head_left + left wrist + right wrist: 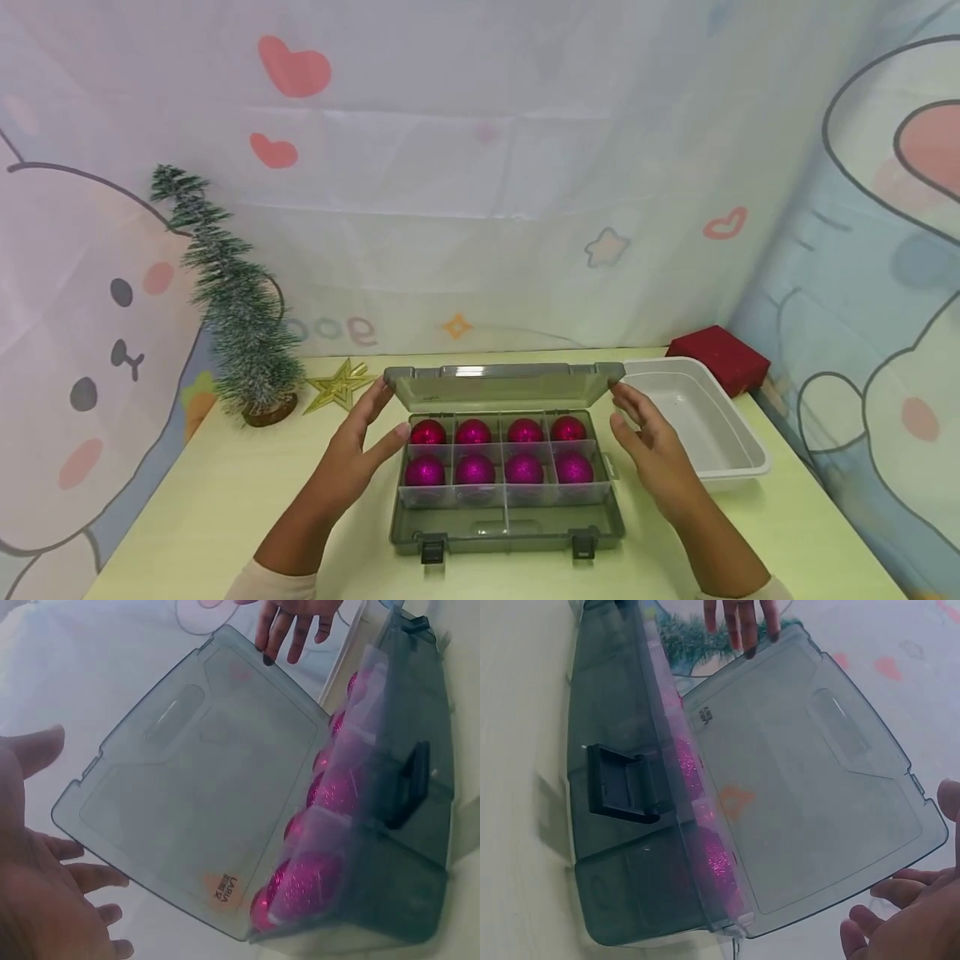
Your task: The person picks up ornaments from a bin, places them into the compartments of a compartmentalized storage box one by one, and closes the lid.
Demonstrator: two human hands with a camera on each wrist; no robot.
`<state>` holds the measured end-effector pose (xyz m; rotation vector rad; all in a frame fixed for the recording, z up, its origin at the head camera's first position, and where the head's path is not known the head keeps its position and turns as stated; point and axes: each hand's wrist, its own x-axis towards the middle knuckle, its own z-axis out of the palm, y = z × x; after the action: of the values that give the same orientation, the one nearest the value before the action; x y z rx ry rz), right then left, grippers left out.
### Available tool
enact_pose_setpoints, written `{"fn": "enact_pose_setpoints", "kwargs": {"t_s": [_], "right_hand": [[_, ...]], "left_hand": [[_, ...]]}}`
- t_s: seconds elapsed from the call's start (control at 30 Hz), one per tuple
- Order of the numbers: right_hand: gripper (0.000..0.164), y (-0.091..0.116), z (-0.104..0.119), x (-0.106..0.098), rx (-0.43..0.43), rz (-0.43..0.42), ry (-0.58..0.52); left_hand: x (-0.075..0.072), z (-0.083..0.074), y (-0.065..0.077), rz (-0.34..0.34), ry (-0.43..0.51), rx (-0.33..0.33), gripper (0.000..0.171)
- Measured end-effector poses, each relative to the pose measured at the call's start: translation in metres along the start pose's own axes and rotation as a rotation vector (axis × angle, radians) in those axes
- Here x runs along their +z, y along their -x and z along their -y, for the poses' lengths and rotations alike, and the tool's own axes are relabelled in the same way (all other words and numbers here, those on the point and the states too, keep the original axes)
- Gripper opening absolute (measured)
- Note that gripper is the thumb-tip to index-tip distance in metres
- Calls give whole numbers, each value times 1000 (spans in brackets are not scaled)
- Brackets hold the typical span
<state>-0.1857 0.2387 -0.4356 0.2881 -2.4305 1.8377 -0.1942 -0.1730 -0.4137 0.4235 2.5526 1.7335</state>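
A smoky clear plastic organizer box (pixel 450 523) lies on the table between both hands, its hinged lid (pixel 502 386) raised at the back. Two rows of compartments hold several glittery magenta Christmas baubles (pixel 475 469); the front compartments hold none. My left hand (pixel 347 462) is at the lid's left side, thumb apart, fingertips right at its edge. On the opposite side, my right hand (pixel 660 454) has relaxed fingers at the lid's right edge. Both wrist views show the lid standing tilted, with the fingers (pixel 97 877) extended along its rim. Two dark latches (pixel 432 548) hang down in front.
A small frosted Christmas tree (pixel 243 325) stands at the back left, beside a gold star (pixel 341 385). Behind my right hand is a white plastic tray (pixel 753 454), with a red box (pixel 718 358) at the back right corner. A printed cloth backdrop surrounds the table.
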Motion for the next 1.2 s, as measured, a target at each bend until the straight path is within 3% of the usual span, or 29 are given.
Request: {"fn": "enact_pose_setpoints", "kwargs": {"t_s": [0.2, 0.3, 0.5, 0.73, 0.93, 1.1, 1.2], "right_hand": [[68, 4, -3, 2, -30, -13, 55], [70, 7, -4, 1, -48, -21, 65], [56, 17, -13, -3, -73, 11, -32], [37, 30, -24, -1, -121, -19, -26], [38, 28, -34, 8, -125, -56, 0], [52, 27, -44, 15, -185, -72, 133], [52, 27, -48, 15, -206, -50, 215]], "left_hand": [[-2, 13, 11, 71, 132, 49, 79], [2, 17, 14, 74, 161, 73, 78], [6, 22, 24, 37, 138, 116, 68], [9, 33, 32, 9, 57, 200, 58], [20, 48, 28, -8, 26, 165, 52], [27, 60, 25, -10, 12, 123, 53], [28, 66, 24, -23, -4, 98, 51]]}}
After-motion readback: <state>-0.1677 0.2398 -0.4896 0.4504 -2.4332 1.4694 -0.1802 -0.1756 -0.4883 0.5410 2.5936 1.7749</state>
